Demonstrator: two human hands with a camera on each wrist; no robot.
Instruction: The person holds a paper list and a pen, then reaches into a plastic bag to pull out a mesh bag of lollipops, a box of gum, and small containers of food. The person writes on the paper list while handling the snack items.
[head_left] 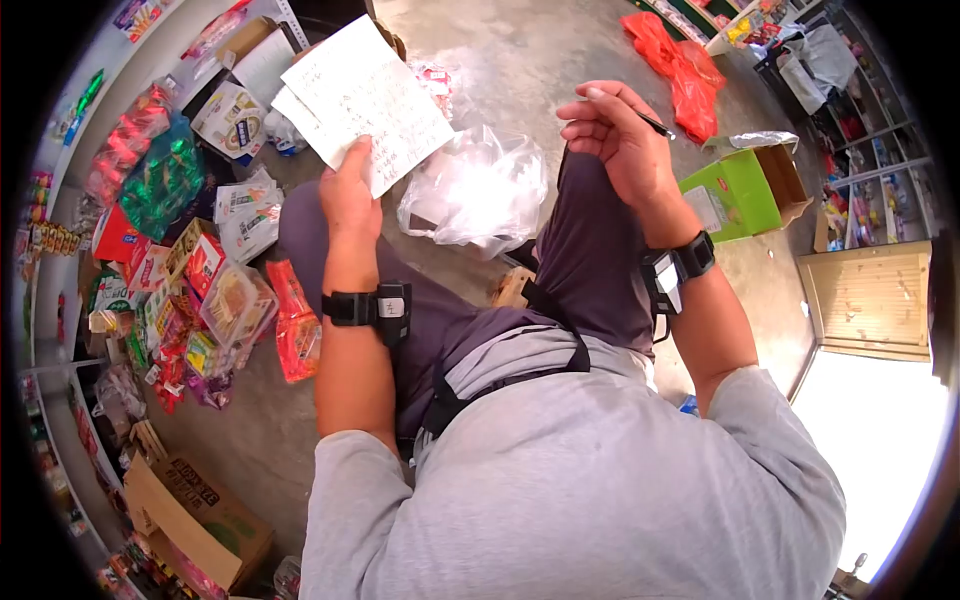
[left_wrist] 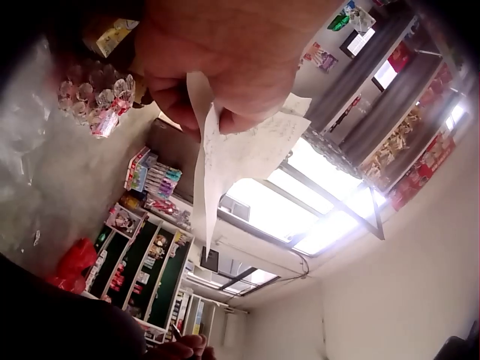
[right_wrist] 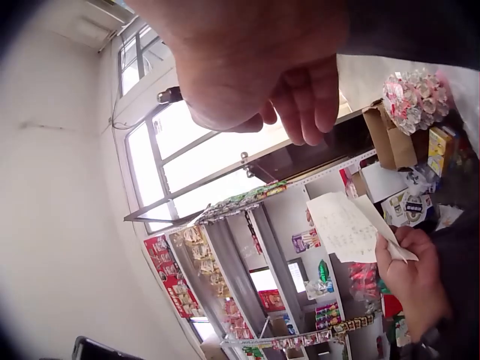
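My left hand grips a few white sheets of paper by their lower edge, with the thumb lying on top. Handwritten lines cover the upper sheet, and in the left wrist view the papers fold away from the pinching fingers. Raised over the right knee, my right hand holds a dark pen, whose end sticks out past the thumb side. The other fingers of that hand are loosely bent. Between the knees, below both hands, lies a clear plastic bag.
Packaged snacks pile up on the floor at left, beside shelves. An open cardboard box stands at lower left. A green box and a red plastic bag lie at right. More stocked shelves line the right side.
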